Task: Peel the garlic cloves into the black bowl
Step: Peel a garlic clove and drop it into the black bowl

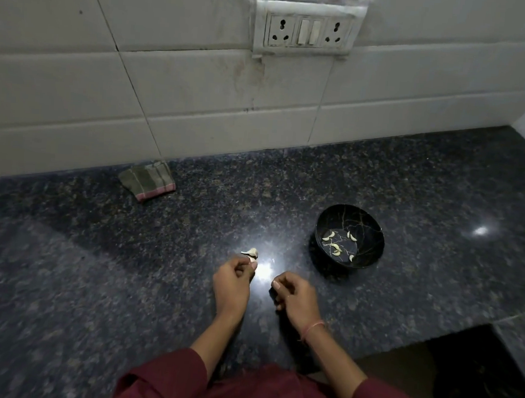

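Observation:
The black bowl (pixel 372 259) stands on the dark granite counter, to the right of my hands, with several peeled garlic cloves (pixel 335 246) on its bottom. A small white piece of garlic (pixel 250 253) with papery skin lies on the counter, left of the bowl. My left hand (pixel 232 285) has its fingers curled, and its fingertips pinch the near end of that garlic. A short way to the right, my right hand (pixel 294 297) hovers with curled fingers. I see nothing in it, though its palm side is hidden.
A folded striped cloth (pixel 147 181) lies against the tiled wall at the back left. A socket and switch panel (pixel 307 31) is on the wall above. The counter (pixel 95 265) ends in a stepped edge (pixel 400 342) at the front right, with a dark gap below.

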